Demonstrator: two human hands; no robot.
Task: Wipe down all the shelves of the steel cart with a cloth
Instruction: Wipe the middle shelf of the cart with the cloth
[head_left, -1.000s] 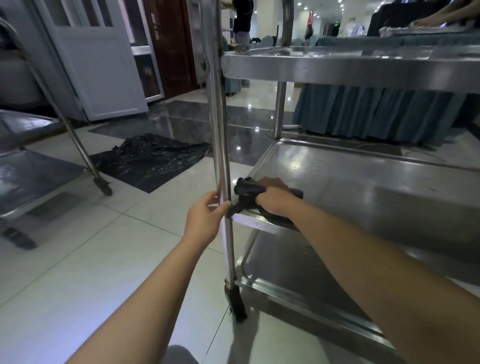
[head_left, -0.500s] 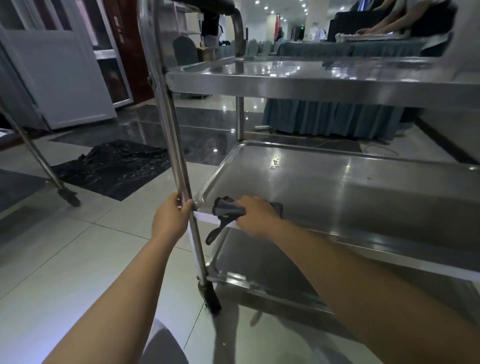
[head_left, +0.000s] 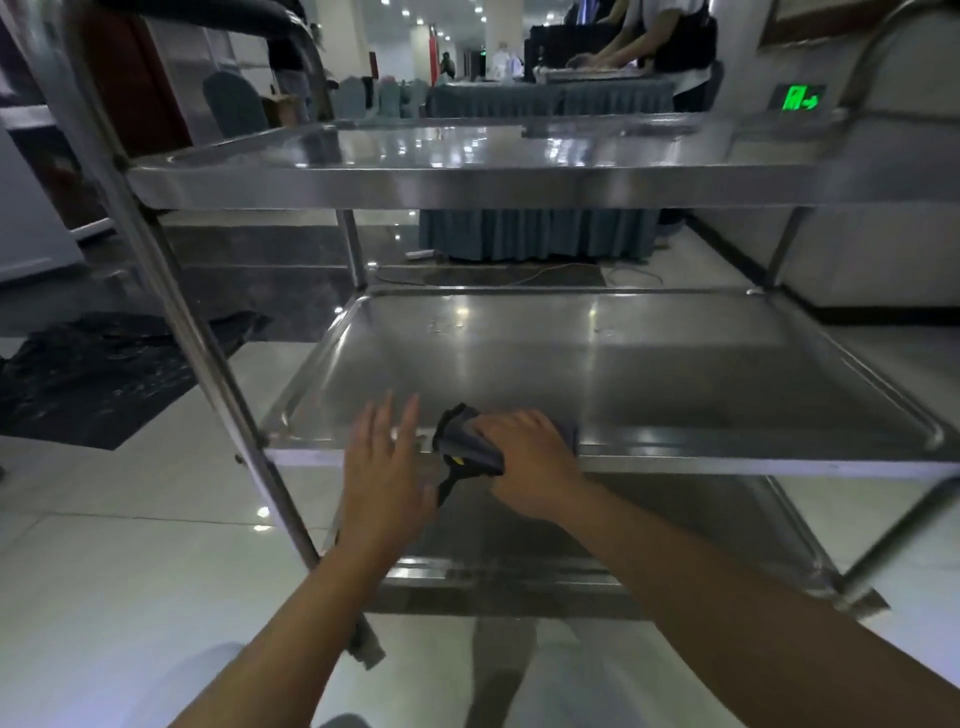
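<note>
Shiny tiled floor (head_left: 130, 561) all round, with a skirted table (head_left: 540, 239) and people working further back. Up close is the steel cart (head_left: 467, 176), three shelves. Right hand (head_left: 524, 462) has its grip closed round a dark cloth (head_left: 467, 447), bunched up on the front edge of the middle shelf (head_left: 597, 374), near its front-left corner. Left hand (head_left: 387, 478) is just beside it at that same edge, fingers straight and spread, gripping nothing. Black plastic sheet (head_left: 98, 374) lies on the floor off to the left.
</note>
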